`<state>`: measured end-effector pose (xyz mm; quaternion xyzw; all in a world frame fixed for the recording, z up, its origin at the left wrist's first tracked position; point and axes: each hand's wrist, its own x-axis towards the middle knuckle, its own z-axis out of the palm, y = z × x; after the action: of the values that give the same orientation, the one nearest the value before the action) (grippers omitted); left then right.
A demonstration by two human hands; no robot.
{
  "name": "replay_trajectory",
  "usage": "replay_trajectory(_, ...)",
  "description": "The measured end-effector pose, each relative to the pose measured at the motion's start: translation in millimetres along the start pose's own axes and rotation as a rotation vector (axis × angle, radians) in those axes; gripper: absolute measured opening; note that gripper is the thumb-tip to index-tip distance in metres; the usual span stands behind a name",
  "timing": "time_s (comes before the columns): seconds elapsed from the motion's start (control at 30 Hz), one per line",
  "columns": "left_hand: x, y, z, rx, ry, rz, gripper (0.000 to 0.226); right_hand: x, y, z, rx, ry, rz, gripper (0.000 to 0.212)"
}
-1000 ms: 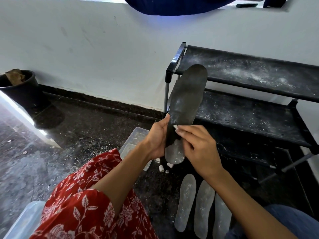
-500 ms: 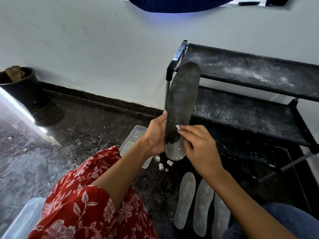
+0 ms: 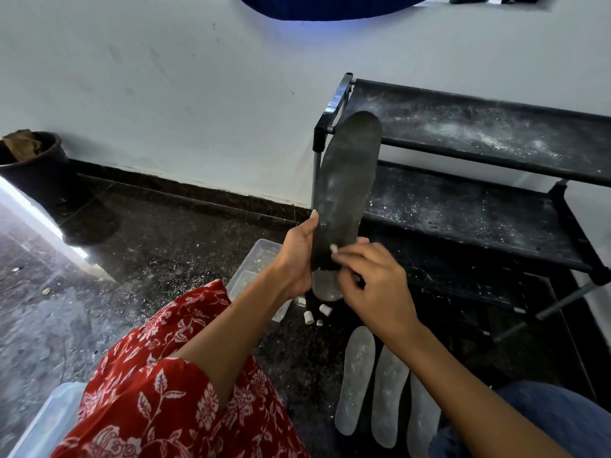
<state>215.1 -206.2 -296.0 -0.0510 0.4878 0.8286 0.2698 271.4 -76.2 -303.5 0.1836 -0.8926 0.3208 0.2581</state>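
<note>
Nearest: 3 chalk-whitened insoles (image 3: 355, 378) flat on floor (image 3: 165, 259), side by side, w/ loose chalk bits (image 3: 308, 316) just beyond. Above them, left grip (image 3: 294, 259) is clamped round lower part of dark insole (image 3: 347, 180), held upright, bottom end whitened. Right grip (image 3: 373, 285) pinches chalk stub (image 3: 334, 248) against insole's face. Behind: clear plastic box (image 3: 261, 256), dusty black rack (image 3: 463, 133), bucket (image 3: 39, 173) far left by wall.

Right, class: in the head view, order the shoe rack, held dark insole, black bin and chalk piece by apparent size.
1. shoe rack
2. dark insole and black bin: similar; the bin sits farther off and is cut by the frame edge, so unranked
3. chalk piece
</note>
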Motion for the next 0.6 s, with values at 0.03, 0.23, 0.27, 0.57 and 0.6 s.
replay_trajectory(0.03, 0.3, -1.0, 0.8, 0.017, 0.016, 0.006, 0.064, 3.9, 2.2, -2.1, -0.012, 0.064, 0.010, 0.025)
replay_trajectory(0.23, -4.0, -1.1, 4.1, 0.055, 0.042, -0.036, 0.061, 12.7, 10.0, -8.5, -0.121, -0.011, 0.022, 0.035)
replay_trajectory(0.27, -3.7, -1.5, 3.9, 0.056, 0.070, -0.017, 0.061, 10.1, 8.7, -7.3, -0.136, -0.052, -0.002, 0.034)
replay_trajectory(0.57, -5.3, 1.1, 4.5, 0.014, 0.079, -0.012, 0.063, 3.6, 4.4, -9.5, -0.101, -0.034, -0.047, 0.025)
replay_trajectory(0.6, -5.6, 1.4, 4.5, -0.004, 0.061, -0.021, 0.062, 3.8, 5.1, -10.2, -0.120, -0.041, -0.049, 0.024)
